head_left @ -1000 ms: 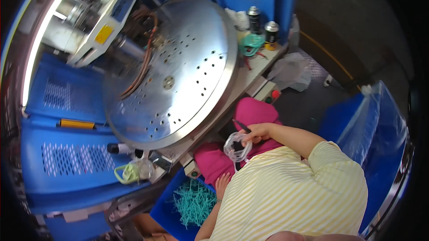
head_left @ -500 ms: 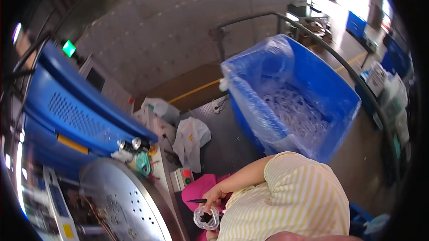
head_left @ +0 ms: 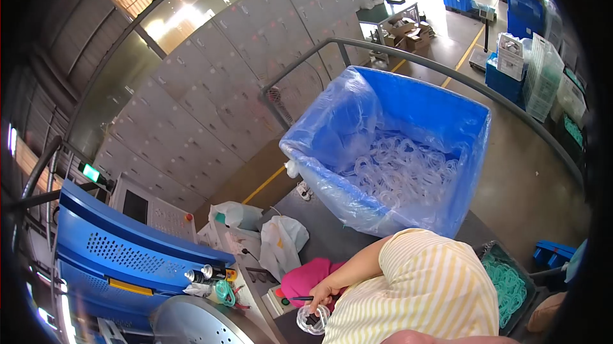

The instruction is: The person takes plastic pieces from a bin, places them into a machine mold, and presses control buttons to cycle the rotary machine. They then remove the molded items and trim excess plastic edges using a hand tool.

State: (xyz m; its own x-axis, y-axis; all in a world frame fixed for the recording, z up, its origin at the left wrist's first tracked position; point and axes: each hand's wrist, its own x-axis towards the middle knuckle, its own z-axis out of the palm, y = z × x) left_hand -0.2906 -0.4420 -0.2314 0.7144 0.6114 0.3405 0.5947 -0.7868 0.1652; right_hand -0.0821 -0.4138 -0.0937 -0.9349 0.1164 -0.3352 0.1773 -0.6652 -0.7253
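Observation:
Low in the view, my right hand is closed on a clear plastic ring, with a dark pen-like tool also sticking out of its grip to the left. The ring hangs just below the fingers, over my pink-clad lap. My left hand does not show; my striped torso fills the area where it might be. Beyond my right arm, a large blue bin lined with clear film holds a heap of clear plastic rings.
Left are a round metal plate, blue machine panels, spray cans and a red-and-green button box. White bags hang beside the bench. A railing curves behind the bin. Teal parts fill a crate at the right.
The view has swung right from the round plate to the big bin. My right hand keeps the ring and dark tool. My left hand, visible a second ago, has left the view.

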